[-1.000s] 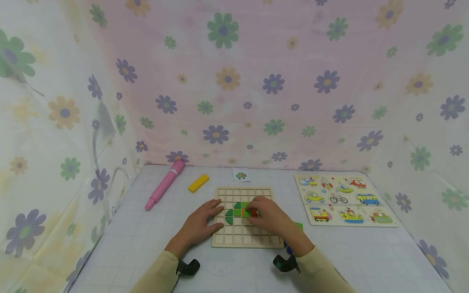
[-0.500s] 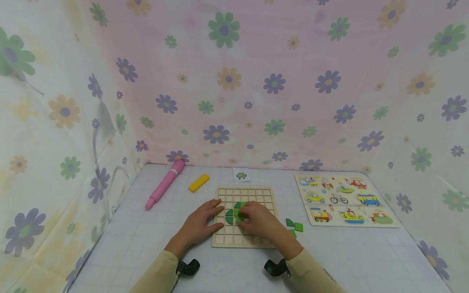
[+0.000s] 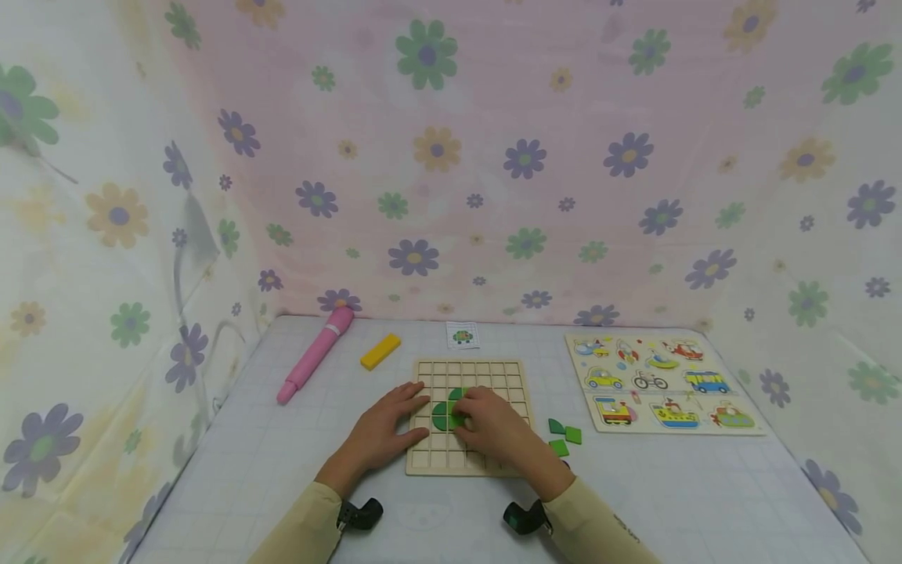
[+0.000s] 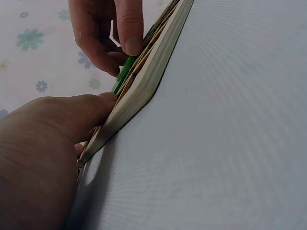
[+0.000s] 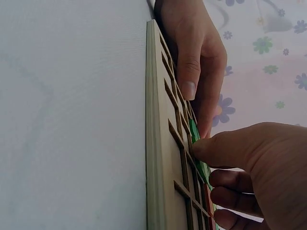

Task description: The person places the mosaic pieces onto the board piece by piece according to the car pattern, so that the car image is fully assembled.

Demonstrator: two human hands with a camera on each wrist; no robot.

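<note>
As my right grip [image 3: 493,427] pinches a green tile [image 3: 456,418] on the board [image 3: 468,471], my left grip [image 3: 384,427] rests spread on its rim; I'd guess the tile's light, hard, best held by its edges.

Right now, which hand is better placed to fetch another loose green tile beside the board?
Probably the right hand, though busy on the wooden grid: the loose green tiles lie by its right edge. The left hand rests at the left edge.
</note>
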